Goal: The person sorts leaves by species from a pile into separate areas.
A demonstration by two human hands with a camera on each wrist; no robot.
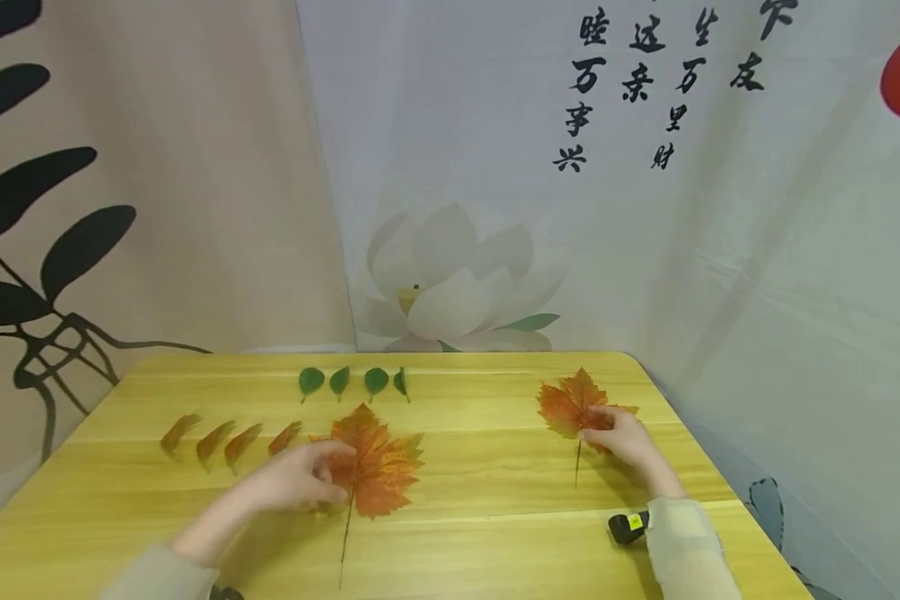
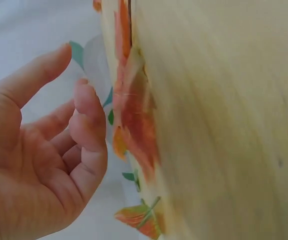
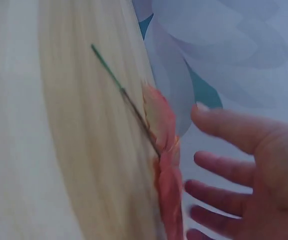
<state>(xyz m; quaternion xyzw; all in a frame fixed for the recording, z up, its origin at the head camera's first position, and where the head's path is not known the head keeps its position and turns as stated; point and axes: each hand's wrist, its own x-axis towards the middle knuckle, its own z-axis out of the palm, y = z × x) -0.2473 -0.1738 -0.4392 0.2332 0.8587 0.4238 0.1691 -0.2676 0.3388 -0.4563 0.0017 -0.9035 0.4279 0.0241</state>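
In the head view a large orange maple leaf (image 1: 378,467) with a long thin stem lies on the wooden table toward the middle. My left hand (image 1: 300,475) hovers at its left side, fingers loosely bent; the left wrist view shows a gap between thumb and fingertips, with nothing held. A second orange maple leaf (image 1: 566,408) lies at the right, its stem pointing toward me. Over its right part is my right hand (image 1: 626,437), hiding some of it. In the right wrist view the fingers (image 3: 224,167) are spread beside this leaf and grip nothing.
Several small green leaves (image 1: 376,381) form a row near the table's (image 1: 487,483) back edge. Several narrow orange-brown leaves (image 1: 213,442) make another row at the left, the nearest close to my left hand. A printed curtain (image 1: 450,150) hangs behind the table.
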